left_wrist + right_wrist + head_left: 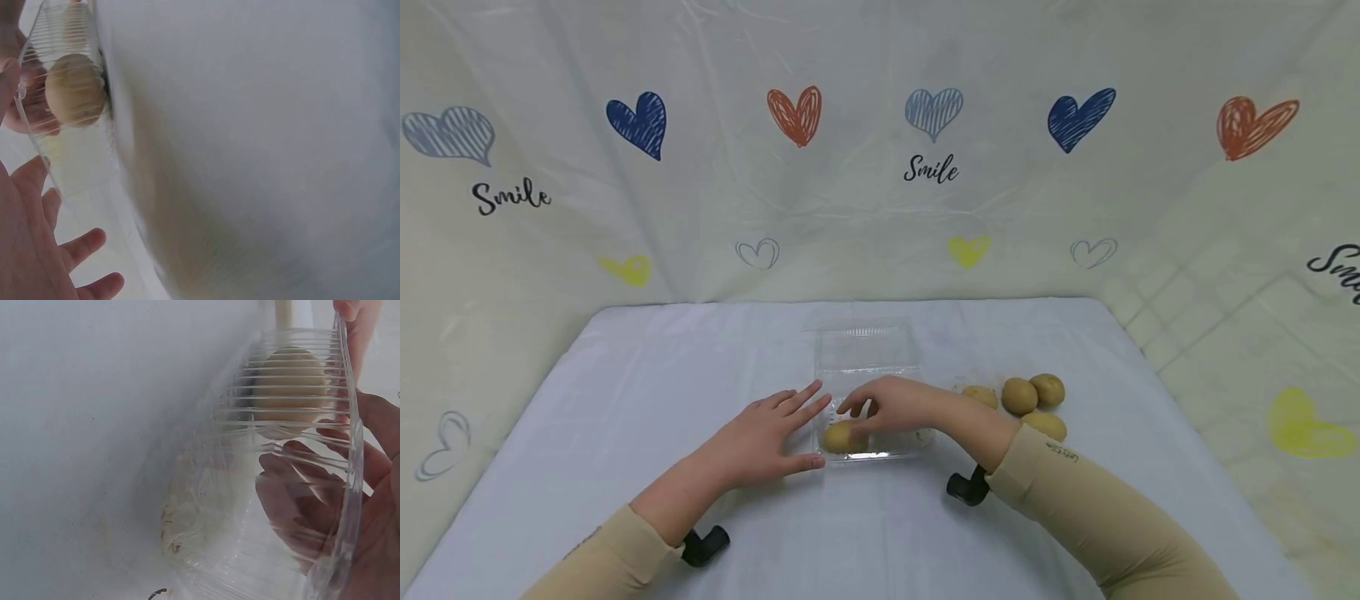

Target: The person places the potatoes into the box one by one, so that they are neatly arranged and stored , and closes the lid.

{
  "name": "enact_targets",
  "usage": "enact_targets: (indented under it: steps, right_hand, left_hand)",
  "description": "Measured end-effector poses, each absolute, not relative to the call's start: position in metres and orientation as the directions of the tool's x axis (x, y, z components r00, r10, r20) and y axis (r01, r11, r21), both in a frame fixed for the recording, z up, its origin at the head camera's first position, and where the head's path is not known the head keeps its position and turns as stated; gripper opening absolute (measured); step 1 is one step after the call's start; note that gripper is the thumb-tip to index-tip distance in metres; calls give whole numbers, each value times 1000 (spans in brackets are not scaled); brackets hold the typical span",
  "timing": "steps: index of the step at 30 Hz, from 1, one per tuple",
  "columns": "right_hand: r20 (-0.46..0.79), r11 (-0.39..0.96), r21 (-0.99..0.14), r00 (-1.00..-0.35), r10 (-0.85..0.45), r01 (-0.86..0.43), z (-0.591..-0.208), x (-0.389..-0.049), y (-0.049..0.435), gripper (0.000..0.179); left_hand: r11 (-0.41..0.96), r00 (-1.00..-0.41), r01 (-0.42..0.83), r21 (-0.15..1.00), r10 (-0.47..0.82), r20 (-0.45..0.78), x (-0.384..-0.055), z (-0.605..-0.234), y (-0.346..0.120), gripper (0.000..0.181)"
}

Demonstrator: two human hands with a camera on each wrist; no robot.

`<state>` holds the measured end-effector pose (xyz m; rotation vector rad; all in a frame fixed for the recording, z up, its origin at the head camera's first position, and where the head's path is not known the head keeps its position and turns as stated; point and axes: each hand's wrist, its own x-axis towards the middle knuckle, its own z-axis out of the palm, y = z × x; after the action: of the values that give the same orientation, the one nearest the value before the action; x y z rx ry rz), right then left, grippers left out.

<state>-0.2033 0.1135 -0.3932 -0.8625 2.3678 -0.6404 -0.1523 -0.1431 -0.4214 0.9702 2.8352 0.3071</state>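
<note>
A clear plastic clamshell box [891, 455] lies on the table with its lid [868, 346] folded open toward the back. Inside, at its left end, is one potato [841, 437], seen through the ribbed wall in the left wrist view as a pale oval potato [75, 90]. My right hand [887, 406] reaches into the box, thumb side close by the potato and fingers loosely bent [306, 487], apart from it. With fingers spread, my left hand [763, 442] is at the box's left side, fingertips right at the rim.
Several loose potatoes [1019, 396] lie right of the box, partly behind the right forearm. A white cloth [737, 333] covers the table. Behind it hangs a pale backdrop [857, 200] with hearts. Black wrist cameras [967, 488] protrude beneath both sleeves.
</note>
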Motion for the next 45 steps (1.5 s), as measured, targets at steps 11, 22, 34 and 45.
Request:
enact_targets:
  steps: [11,22,34,45]
  right_hand:
    - [-360,692,-599,-637,-682,-402,-398,-203,113,36]
    - [-348,670,-605,-615,-708,-429,-398,-200,112,38]
    - [-364,705,-581,-645,-672,-406,-399,-202,113,35]
    - [-300,679,-603,-669,-679,-419,-387,-205,125,34]
  left_hand:
    - [785,-793,582,210,606,-66,-154,-424,-141,90]
    - [792,-799,576,203,598,-65,-153,-422,-141,90]
    - [787,-794,581,206,604,-67,-153,-420,-142,91]
    - [783,-790,588,202,610,-67,-152,-420,-142,93]
